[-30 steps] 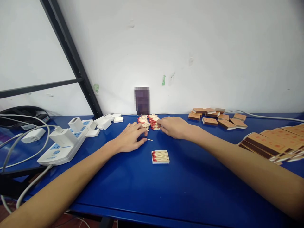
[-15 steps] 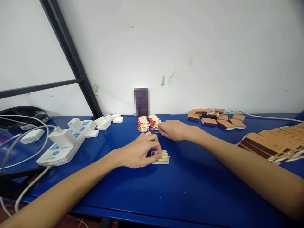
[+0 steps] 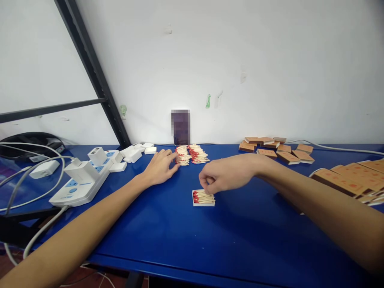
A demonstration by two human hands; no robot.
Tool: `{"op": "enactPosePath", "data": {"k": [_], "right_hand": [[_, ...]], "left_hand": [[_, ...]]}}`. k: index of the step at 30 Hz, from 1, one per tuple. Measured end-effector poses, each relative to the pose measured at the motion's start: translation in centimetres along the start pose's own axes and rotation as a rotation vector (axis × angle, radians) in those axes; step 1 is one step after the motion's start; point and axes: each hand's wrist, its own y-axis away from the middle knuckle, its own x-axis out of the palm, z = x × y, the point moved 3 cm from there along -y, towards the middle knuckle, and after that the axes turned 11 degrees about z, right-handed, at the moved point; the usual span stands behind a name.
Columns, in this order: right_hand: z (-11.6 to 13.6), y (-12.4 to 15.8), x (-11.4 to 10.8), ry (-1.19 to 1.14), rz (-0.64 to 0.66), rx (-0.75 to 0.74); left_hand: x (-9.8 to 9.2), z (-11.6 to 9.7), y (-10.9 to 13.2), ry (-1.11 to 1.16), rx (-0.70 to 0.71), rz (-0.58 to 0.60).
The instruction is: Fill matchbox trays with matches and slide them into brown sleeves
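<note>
A small open white tray of red-tipped matches (image 3: 203,198) lies on the blue table (image 3: 186,236). My right hand (image 3: 223,176) hovers just above it, fingers pinched together over its far edge; what they hold is too small to make out. My left hand (image 3: 160,166) rests farther back, fingers stretched out and touching the left side of a loose pile of matches (image 3: 192,154) near the wall.
White power strip (image 3: 79,180) with plugged adapters and cables at left, small white boxes (image 3: 135,153) behind it. Brown matchbox sleeves (image 3: 276,148) at back right, flat brown sleeves (image 3: 349,180) at far right. A black frame post (image 3: 93,76) slants down to the table.
My left hand left the tray and moved back to the match pile. My right hand came from the pile down to the tray.
</note>
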Motion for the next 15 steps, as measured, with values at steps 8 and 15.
{"op": "enactPosePath", "data": {"k": [8, 15], "right_hand": [[-3.3, -0.4, -0.9, 0.162, -0.275, 0.248], [-4.1, -0.6, -0.9, 0.192, -0.25, 0.333]], "left_hand": [[0.5, 0.0, -0.2, -0.037, 0.003, 0.075], [0.4, 0.1, -0.3, -0.033, 0.015, 0.1]]}}
